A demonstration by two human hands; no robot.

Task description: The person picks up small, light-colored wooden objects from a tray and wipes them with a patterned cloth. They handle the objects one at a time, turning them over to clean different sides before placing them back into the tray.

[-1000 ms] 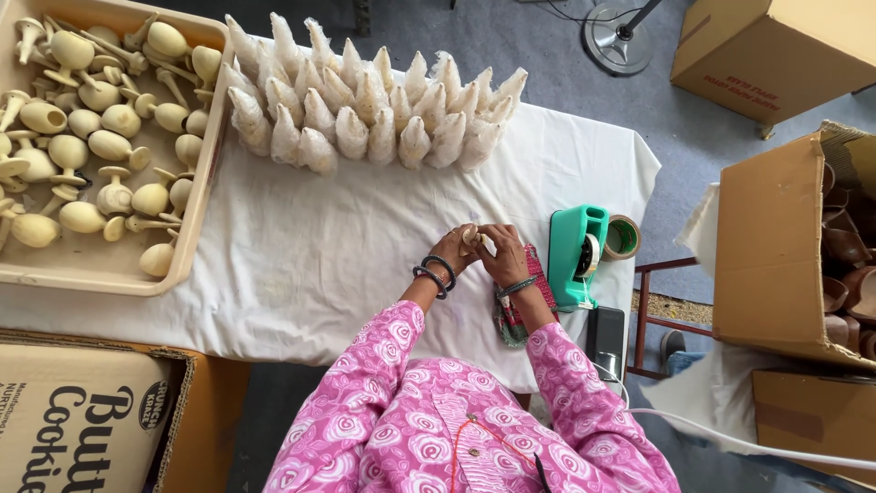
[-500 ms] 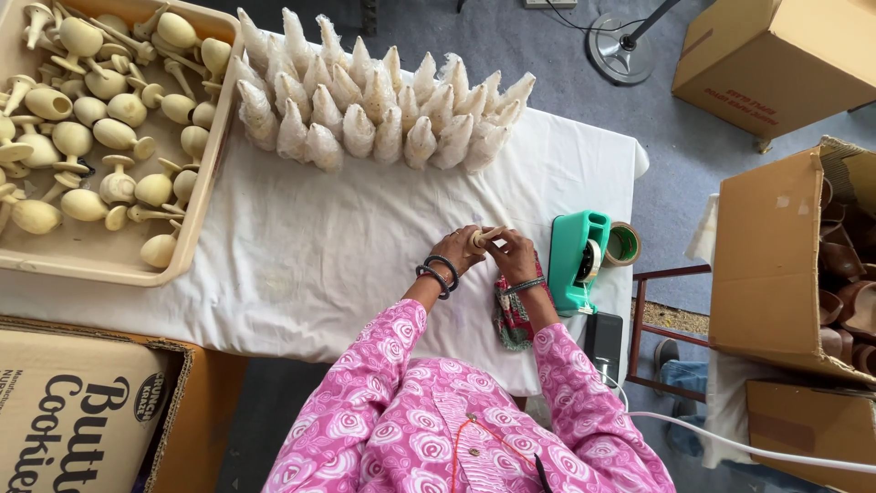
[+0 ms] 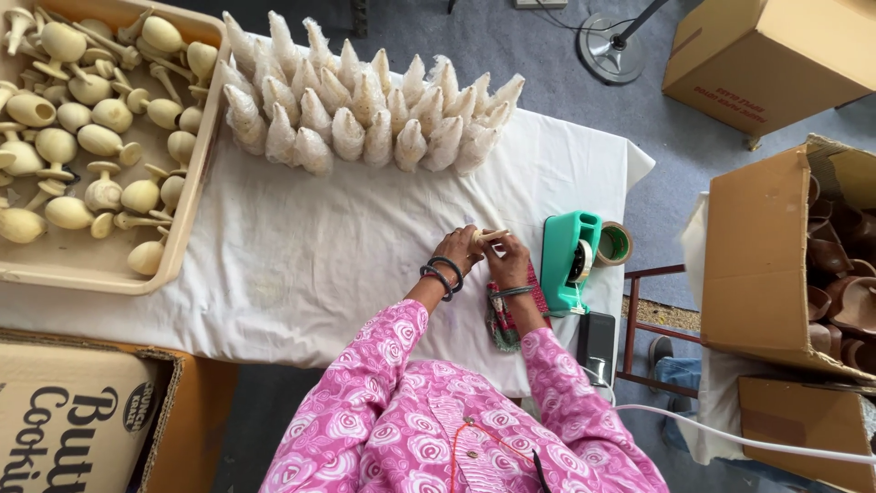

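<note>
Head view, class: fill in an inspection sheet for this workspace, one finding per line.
Surface: table draped in white cloth, wrinkled.
Job's things: one small pale wooden piece held between both hands.
Clutter: rows of wrapped pieces at the far edge; tray of bare wooden goblet-shaped pieces on the left; green tape dispenser, tape roll, dark phone, patterned cloth.
Grippers: left hand and right hand both in a closed grip on the piece.
Cables: white cable across the lower right.
Surroundings: cardboard boxes on the right, one holding brown pots; fan base on grey floor.
</note>
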